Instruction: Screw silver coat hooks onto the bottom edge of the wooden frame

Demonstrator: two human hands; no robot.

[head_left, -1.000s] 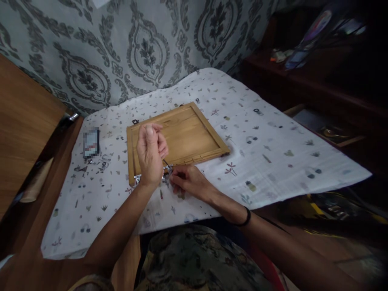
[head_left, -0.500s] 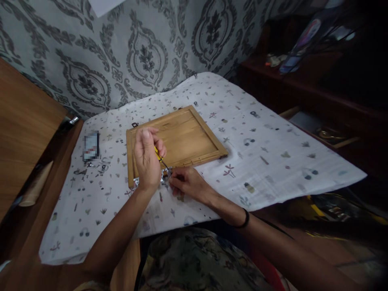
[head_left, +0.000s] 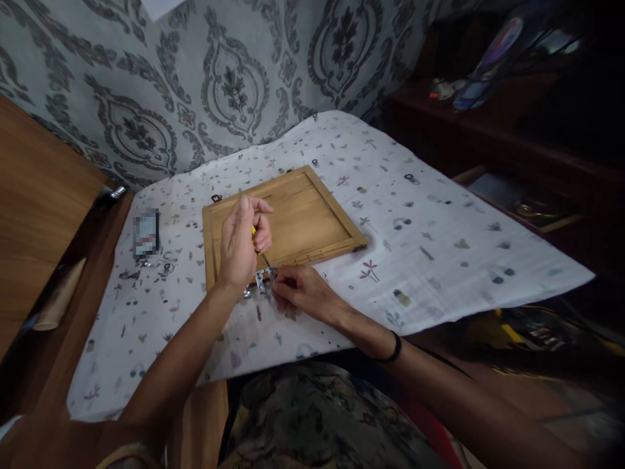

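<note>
Phone, screen blurred, at L side of cloth-covered counter, w/ small hardware bits just beside, too small to ID. Patterned wall behind; bottle on dark cabinet at R, dim.

L hand blocks view of wood panel's near-L part; its grip is curled closed round a yellow-handled screwdriver, shaft angled down to metal fitting at panel's near edge. R hand's grip nearly closed, thumb & fingers pinching fitting's R end.

Panel lies flat mid-counter: lt. brown, visible grain, raised frame, recessed ctr., small dark holes along near edge.

Drawer at R open: pale item + gold-coloured piece inside, details unclear.
</note>
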